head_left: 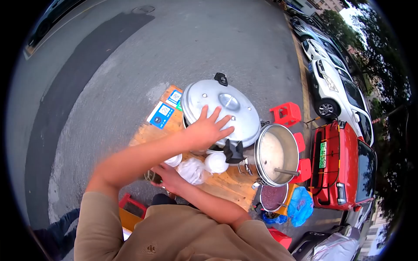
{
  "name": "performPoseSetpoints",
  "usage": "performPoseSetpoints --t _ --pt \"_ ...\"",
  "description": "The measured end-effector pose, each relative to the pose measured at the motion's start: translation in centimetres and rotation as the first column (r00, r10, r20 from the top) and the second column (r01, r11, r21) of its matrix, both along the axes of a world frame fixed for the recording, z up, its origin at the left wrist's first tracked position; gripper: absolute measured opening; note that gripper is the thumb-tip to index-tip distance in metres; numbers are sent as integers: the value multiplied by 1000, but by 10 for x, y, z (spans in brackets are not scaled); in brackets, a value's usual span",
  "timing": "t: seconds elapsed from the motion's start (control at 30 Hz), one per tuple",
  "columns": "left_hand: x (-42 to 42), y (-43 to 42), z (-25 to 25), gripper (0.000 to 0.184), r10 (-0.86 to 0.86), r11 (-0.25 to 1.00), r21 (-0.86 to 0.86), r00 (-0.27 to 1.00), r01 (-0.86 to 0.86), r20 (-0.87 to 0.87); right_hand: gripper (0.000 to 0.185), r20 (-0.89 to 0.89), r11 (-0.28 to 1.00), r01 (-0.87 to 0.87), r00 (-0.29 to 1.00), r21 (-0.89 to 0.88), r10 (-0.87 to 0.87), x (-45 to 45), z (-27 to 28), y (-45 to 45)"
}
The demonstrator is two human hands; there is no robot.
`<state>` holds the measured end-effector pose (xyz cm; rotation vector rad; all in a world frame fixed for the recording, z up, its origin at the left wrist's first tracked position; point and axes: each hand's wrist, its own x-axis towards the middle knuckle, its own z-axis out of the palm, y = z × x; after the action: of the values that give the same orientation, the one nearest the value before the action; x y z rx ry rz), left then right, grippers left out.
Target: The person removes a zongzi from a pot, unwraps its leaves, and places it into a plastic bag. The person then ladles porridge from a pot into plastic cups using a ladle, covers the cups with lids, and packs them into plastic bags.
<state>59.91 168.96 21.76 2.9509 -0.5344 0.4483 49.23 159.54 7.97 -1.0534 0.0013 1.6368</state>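
Left hand (pixel 202 132) on metal lid (pixel 237 108), fingers (pixel 224 122) spread. Right hand (pixel 169 177) beside plastic bag (pixel 191 170); cannot tell its fingers' state.

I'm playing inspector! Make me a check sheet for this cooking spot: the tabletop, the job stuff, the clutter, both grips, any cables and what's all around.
Surface: wooden table, bare wood showing in front.
Job's things: silver lid with black handles; open metal pot beside it, pale contents inside, a handle sticking out.
Clutter: clear plastic bag, white round container, blue QR card; blue bag off to the right.
Grips: left grip spread on the lid; right grip crossed under the left arm, its hold unclear.
Cables: nothing seen.
Surroundings: grey road, red stool, parked red car, white car.
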Motion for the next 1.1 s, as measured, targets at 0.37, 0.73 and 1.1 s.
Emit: performPoseSetpoints --t 0.37,0.73,1.1 --pt "-16 -19 -48 77 33 995 99 999 -28 -43 29 49 810 508 854 -295 -518 11 -107 -278" --pt "-25 -53 -90 85 100 955 277 995 -102 22 29 91 290 883 345 -370 -934 -104 -142 -567" --pt "-85 -115 -30 85 322 925 266 931 -271 -172 30 694 -117 980 27 -160 -720 -210 -78 -668"
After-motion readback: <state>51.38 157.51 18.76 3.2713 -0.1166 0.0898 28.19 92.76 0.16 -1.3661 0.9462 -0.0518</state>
